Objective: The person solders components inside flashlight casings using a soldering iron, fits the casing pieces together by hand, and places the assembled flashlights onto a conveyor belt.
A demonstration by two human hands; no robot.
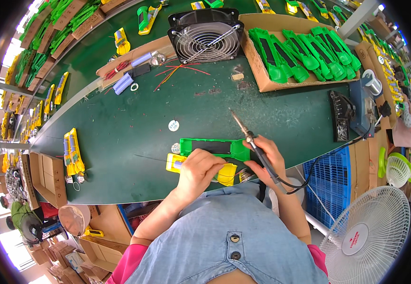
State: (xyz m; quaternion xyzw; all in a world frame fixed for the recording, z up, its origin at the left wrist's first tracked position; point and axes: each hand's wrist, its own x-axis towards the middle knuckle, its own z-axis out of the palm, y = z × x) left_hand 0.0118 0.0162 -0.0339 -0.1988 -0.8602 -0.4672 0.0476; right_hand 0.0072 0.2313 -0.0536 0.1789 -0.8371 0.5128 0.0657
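Note:
My right hand (268, 158) is closed round a soldering iron (258, 152), its tip pointing up and away to the left over the table. The same hand's thumb is at the right end of a green plastic casing (236, 148) with a dark strip inside. Just nearer lies a yellow plastic casing (227, 176) with a light-coloured part inside. My left hand (198, 171) has its fingers curled over the yellow casing's middle, against the green one; anything small in its fingertips is hidden. A thin dark wire (149, 157) sticks out to the left.
A small fan (206, 42) stands at the back beside a cardboard box (281, 85) of green casings. On the right are a solder spool (372, 84) and a blue soldering station (362, 113). Several yellow casings (73, 156) lie left; loose wires (174, 73) and blue cells (122, 84) lie farther back.

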